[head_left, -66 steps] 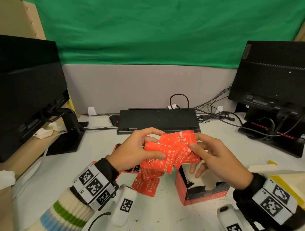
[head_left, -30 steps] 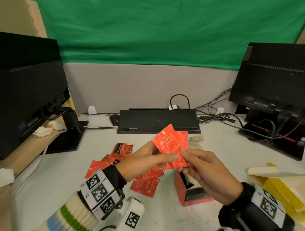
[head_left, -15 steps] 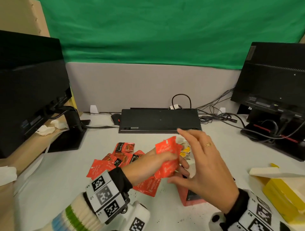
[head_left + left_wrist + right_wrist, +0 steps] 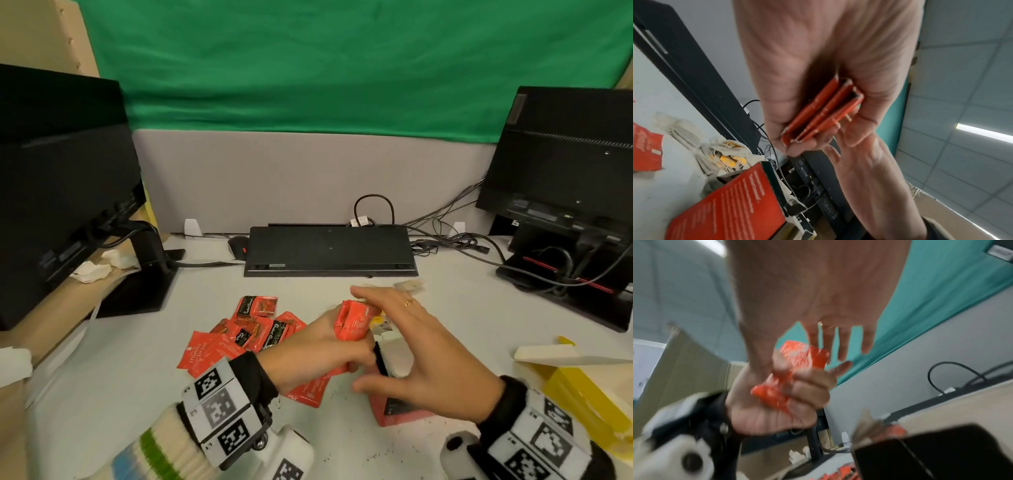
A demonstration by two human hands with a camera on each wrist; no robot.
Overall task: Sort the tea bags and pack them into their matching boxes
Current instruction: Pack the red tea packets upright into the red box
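My R hand [image 4: 421, 346] just let go & is spread flat, so now only my L hand [image 4: 318, 346] squeezes the red bags [image 4: 354, 323] right over the red box [image 4: 397, 409], ready to go in.

Even, bright indoor light falls from overhead; a ceiling light strip [image 4: 982, 132] glows to the side of the left hand [image 4: 818, 73]. Shadows on the desk are soft. The right wrist view is heavily motion-blurred. Straight lines bow near the picture edges.
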